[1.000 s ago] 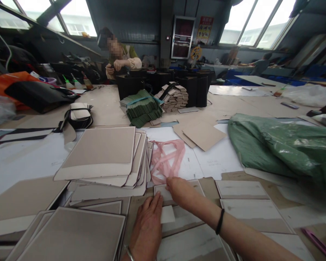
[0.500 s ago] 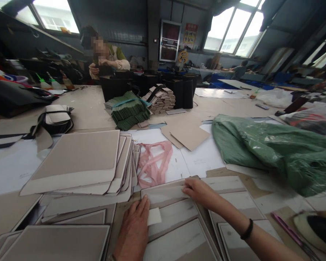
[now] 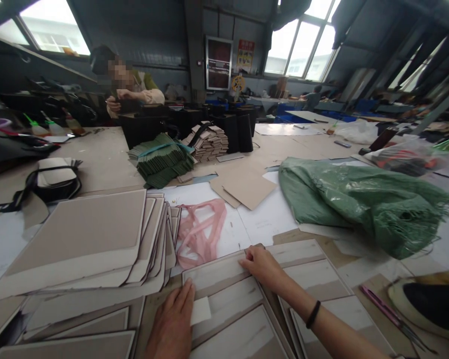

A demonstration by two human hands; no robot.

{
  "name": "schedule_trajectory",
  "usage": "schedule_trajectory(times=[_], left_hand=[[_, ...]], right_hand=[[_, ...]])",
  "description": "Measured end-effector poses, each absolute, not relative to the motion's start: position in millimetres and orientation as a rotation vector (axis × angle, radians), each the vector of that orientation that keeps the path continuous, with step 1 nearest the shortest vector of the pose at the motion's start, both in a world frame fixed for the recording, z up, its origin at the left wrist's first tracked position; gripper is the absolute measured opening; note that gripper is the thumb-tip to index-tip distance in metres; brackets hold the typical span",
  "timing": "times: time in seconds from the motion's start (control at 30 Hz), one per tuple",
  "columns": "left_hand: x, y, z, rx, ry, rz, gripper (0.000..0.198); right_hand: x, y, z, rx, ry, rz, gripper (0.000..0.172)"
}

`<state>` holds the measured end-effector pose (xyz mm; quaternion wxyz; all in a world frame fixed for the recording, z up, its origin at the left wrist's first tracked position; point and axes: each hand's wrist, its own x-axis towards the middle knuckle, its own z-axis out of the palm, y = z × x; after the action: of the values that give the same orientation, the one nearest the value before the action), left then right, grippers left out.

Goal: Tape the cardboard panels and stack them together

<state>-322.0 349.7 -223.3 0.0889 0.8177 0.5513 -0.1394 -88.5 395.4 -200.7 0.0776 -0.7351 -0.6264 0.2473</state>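
My left hand [image 3: 171, 321] lies flat and open on a grey card sheet [image 3: 224, 294] at the table's near edge, its fingers beside a small white paper piece [image 3: 201, 310]. My right hand [image 3: 264, 266] rests on the far right corner of the same sheet, fingers curled over its edge. More sheets of the same kind overlap to the right [image 3: 314, 279]. A black band circles my right wrist.
A fanned stack of grey boards [image 3: 78, 239] lies at the left. A pink plastic bag [image 3: 200, 232] and a green bag [image 3: 359, 199] sit behind. Green and brown card stacks [image 3: 160, 159] stand farther back, where another person [image 3: 130, 92] sits. A pink tool [image 3: 385, 309] lies at the right.
The view has swung to the right. My right hand slid from the sheet's far left corner to its far right corner. My left hand stayed flat on the sheet.
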Motion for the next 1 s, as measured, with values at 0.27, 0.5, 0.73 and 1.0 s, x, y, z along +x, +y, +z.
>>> schedule_trajectory(times=[0.27,0.5,0.73,1.0], left_hand=[[-335.9,351.0,-249.6,2.524,1.557,-0.290,0.066],[-339.3,348.2,-258.5,2.587,1.577,-0.188,0.068],[-342.8,348.2,-281.5,2.739,1.667,-0.084,0.070],[-341.9,347.1,-269.4,2.779,1.605,-0.101,0.067]], right_hand=[[-89.5,397.8,-203.3,-2.234,-1.950,0.742,0.019],[-91.7,399.9,-201.8,-2.275,-1.969,0.717,0.022],[-91.5,404.3,-202.9,-2.306,-1.983,0.725,0.023],[-90.8,407.3,-203.5,-2.320,-1.988,0.750,0.024]])
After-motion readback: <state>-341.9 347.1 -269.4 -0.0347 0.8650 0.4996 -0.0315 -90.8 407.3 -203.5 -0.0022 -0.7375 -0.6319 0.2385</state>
